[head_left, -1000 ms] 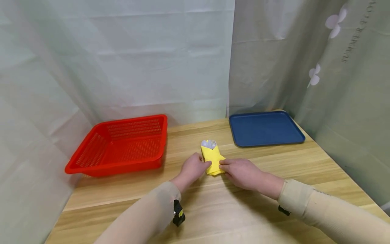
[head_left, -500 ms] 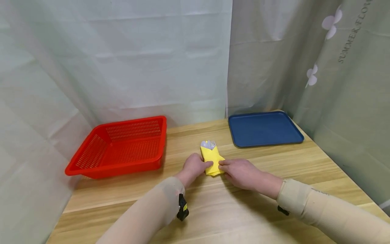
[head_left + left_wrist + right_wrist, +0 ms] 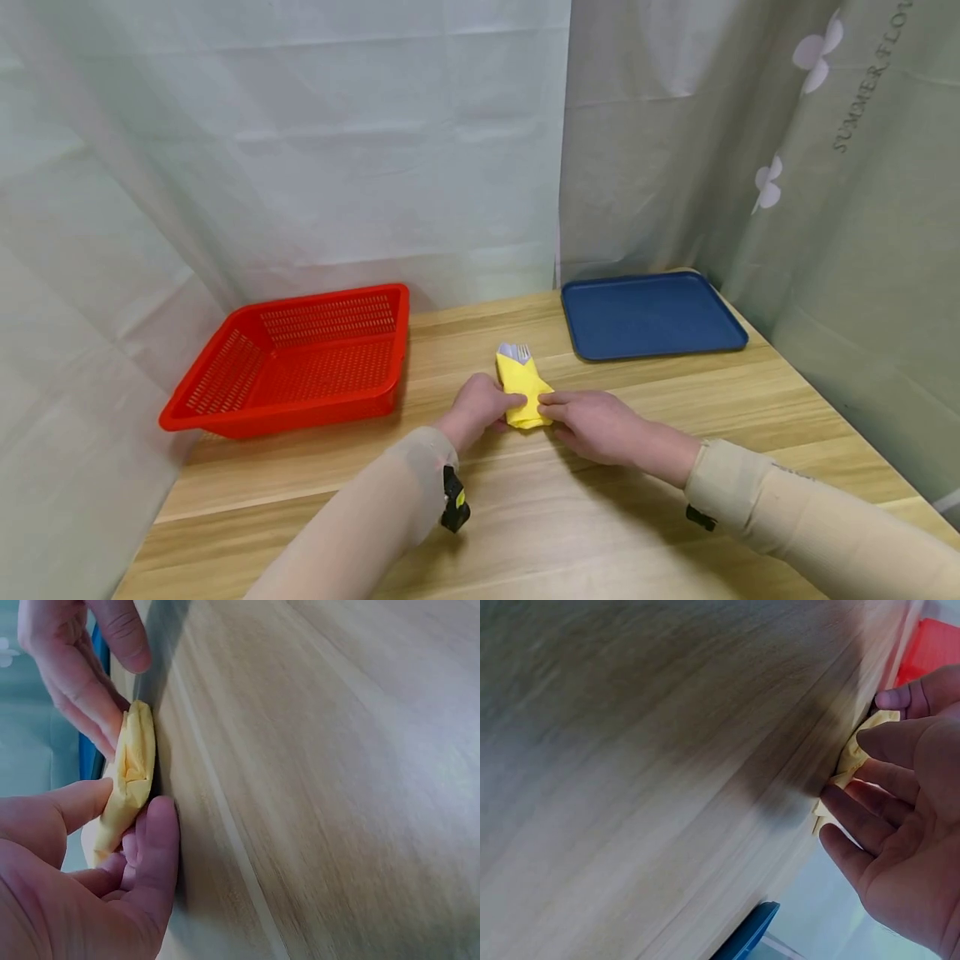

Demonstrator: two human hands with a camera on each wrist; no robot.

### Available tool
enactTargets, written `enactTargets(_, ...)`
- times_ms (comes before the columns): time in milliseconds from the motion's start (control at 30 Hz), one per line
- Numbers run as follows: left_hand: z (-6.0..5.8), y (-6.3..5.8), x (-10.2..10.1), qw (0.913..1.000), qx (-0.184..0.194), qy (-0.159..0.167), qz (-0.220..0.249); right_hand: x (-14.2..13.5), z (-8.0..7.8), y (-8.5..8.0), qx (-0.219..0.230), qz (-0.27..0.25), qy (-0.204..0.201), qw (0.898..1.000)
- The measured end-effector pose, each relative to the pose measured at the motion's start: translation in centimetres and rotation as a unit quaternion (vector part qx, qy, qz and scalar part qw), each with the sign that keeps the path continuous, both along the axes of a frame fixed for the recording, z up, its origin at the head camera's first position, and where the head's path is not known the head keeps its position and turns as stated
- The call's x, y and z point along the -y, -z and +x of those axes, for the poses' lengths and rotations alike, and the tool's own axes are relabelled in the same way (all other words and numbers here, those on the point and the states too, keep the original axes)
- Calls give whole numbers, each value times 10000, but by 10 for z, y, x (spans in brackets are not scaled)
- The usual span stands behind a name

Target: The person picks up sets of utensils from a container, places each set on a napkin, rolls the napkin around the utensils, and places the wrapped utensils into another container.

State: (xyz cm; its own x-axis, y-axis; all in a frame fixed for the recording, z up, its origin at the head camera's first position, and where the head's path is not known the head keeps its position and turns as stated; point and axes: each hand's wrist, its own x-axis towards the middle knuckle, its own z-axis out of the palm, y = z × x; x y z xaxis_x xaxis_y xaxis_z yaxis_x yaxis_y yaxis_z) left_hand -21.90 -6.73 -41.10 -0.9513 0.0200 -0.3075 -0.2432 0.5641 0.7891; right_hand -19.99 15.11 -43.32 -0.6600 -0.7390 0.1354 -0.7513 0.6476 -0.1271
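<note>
A folded yellow napkin (image 3: 524, 390) lies on the wooden table between both hands. From its far end poke the grey tines of a fork (image 3: 523, 352) and, beside it, a rounded grey cutlery end (image 3: 509, 350) whose kind I cannot make out. My left hand (image 3: 477, 408) pinches the napkin's near left side, thumb above and fingers below, as the left wrist view shows. My right hand (image 3: 597, 425) touches the near right side with its fingertips. In the right wrist view its fingers are loosely extended, with the napkin (image 3: 853, 755) partly hidden behind them.
A red perforated basket (image 3: 300, 412) stands to the left on the table (image 3: 570, 533). A flat blue tray (image 3: 652, 317) lies at the back right. Pale curtains (image 3: 337, 167) hang behind the table and on both sides.
My left thumb has moved slightly right over the napkin, and the left fingers now reach under its near edge. The napkin's near end has lifted slightly. My right hand has barely moved.
</note>
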Motion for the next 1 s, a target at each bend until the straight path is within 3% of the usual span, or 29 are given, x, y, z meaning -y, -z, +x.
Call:
enactTargets(400, 0, 4, -4, 9908, 334, -253, 1285, -2, 0, 0, 131, -99, -28, 9999)
enactTargets(667, 2, 6, -6, 9831, 447, -482, 1710, -3, 3, 0, 198, -297, -29, 9994)
enactTargets(1000, -2, 16, -3, 9653, 817, -385, 2451, -8, 10, 2, 376, -695, -16, 9969)
